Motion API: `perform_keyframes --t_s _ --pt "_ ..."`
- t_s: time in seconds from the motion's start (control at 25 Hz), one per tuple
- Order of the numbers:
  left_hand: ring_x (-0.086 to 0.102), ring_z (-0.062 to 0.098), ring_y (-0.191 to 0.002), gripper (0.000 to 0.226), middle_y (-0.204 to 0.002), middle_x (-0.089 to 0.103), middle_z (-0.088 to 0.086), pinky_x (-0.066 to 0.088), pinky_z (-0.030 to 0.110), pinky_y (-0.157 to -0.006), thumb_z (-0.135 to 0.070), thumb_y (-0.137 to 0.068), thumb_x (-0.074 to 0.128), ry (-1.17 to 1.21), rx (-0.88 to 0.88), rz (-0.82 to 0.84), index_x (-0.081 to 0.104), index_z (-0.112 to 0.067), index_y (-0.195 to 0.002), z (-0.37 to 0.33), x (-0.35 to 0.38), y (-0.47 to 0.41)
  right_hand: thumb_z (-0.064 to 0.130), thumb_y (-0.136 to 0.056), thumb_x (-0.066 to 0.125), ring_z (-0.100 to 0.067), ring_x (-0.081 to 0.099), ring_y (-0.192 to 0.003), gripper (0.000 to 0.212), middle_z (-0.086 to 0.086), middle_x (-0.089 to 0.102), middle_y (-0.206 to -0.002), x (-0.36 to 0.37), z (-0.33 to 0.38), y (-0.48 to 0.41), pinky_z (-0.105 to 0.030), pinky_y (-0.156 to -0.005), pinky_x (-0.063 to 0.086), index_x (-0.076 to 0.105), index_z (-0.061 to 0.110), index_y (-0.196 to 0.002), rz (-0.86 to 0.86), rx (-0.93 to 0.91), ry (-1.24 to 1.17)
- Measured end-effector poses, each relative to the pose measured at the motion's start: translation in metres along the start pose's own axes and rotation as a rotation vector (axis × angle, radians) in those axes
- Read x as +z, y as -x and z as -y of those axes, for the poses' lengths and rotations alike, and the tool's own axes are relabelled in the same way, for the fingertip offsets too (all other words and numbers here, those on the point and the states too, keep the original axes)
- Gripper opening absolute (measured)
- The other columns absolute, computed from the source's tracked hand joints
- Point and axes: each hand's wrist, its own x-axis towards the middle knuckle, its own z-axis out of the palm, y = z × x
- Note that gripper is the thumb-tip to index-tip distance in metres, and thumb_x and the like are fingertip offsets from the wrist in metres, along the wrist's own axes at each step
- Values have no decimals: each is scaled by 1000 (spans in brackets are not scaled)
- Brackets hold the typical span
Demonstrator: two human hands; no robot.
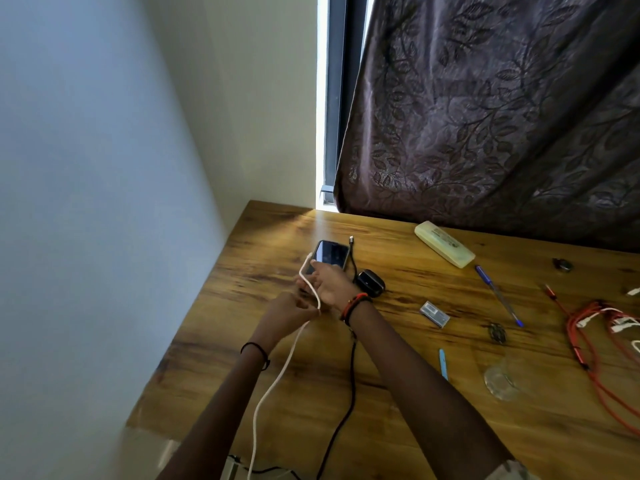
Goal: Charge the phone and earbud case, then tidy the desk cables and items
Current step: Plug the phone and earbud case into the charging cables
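A dark phone [330, 253] lies on the wooden desk [398, 393] near its far left corner. My right hand [329, 282] grips the phone's near end. My left hand [289, 311] pinches a white cable [273, 382] close to the phone; the cable loops up beside the phone's left edge, and its plug is hidden by my fingers. A black earbud case [370, 282] sits just right of my right wrist. A black cable [346, 403] runs up the desk under my right arm, and its loose plug [351, 240] lies beside the phone.
A pale yellow case [444, 248] lies at the back near the curtain. Two pens [498, 295] [443, 363], a small grey box [434, 314], a clear glass [502, 381] and a tangle of orange and white cables [595, 337] fill the right. The wall stands close on the left.
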Motion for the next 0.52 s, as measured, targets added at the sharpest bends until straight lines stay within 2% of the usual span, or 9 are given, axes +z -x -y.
perform_keyframes --t_s 0.12,0.24,0.32,0.4,0.44,0.52 --pt "48 10 -54 20 -56 54 -1 42 20 -58 -15 -80 68 15 -8 109 62 -10 -61 4 2 6 16 -98 46 -16 52 -51 19 -18 56 -75 -2 14 -7 -23 -47 47 51 0 -89 -9 -5 -29" --pt "56 14 -68 15 -73 64 7 49 28 -72 -17 -81 68 -7 -35 185 70 -2 -78 6 7 13 21 -100 40 -11 40 -49 27 -13 55 -75 -4 25 -15 -19 -43 34 49 3 -81 -107 -40 -9" --pt "59 10 -72 19 -82 67 6 50 22 -73 -19 -83 67 -47 -58 279 71 -1 -90 6 7 15 24 -101 34 -10 32 -45 35 -6 50 -65 -9 27 -18 -18 -39 25 49 5 -77 -182 -74 46" --pt "59 6 -71 22 -82 65 0 49 10 -63 -21 -88 61 3 -85 327 68 -3 -98 4 -1 10 25 -101 33 -8 30 -39 37 -2 49 -62 -17 24 -18 -17 -33 22 52 6 -76 -201 -96 90" --pt "57 6 -68 24 -79 63 -1 46 9 -57 -23 -91 57 23 -89 289 67 -3 -99 4 -5 4 25 -101 34 -6 30 -36 36 -1 50 -63 -21 21 -17 -17 -32 22 54 5 -79 -195 -99 96" --pt "52 11 -62 28 -70 56 2 43 16 -54 -30 -93 53 -5 -70 59 64 -4 -89 6 -11 -18 26 -101 35 -5 32 -37 35 0 51 -65 -27 12 -14 -16 -33 24 59 1 -92 -186 -107 77"
